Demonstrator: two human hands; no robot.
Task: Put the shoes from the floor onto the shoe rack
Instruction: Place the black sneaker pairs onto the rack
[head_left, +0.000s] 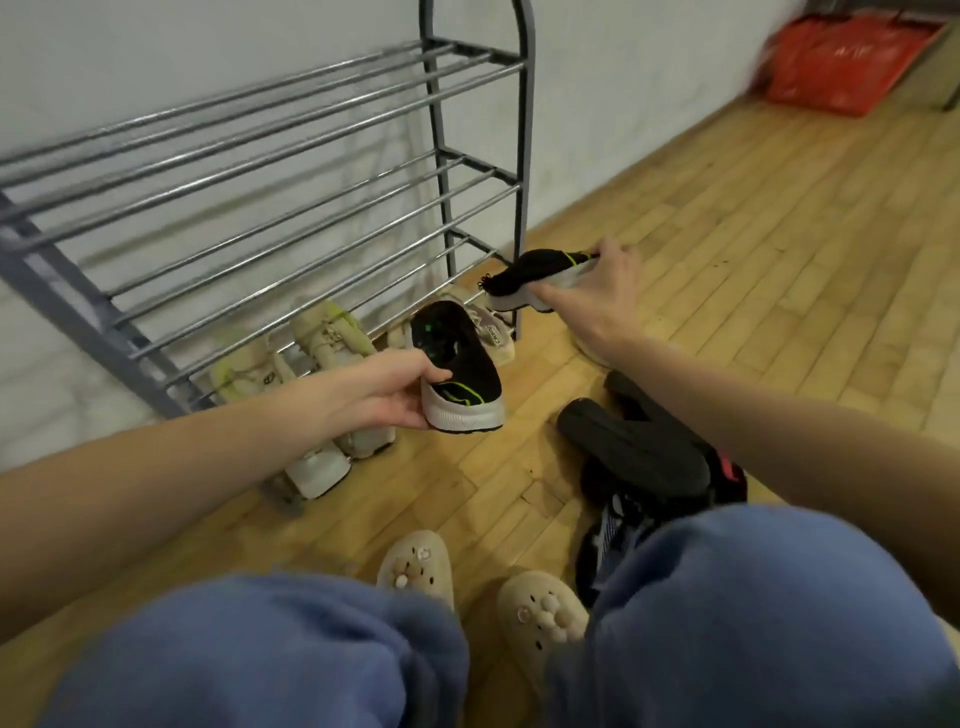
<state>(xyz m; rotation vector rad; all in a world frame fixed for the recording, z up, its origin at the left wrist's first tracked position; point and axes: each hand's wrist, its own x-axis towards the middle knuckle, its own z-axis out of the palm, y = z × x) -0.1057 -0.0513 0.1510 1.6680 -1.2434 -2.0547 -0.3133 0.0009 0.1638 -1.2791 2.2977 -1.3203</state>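
Observation:
A grey metal shoe rack with three barred shelves stands against the wall; its upper shelves carry nothing. My left hand grips the heel of a black sneaker with a white sole and green accents, held above the floor in front of the rack. My right hand holds the matching black sneaker by its sole, beside the rack's right post. Cream sneakers rest at the rack's bottom left, and beige sandals lie at its bottom right.
Dark shoes lie piled on the wooden floor under my right forearm. My feet wear beige clogs below my blue trousers. A red bag sits against the far wall at the upper right.

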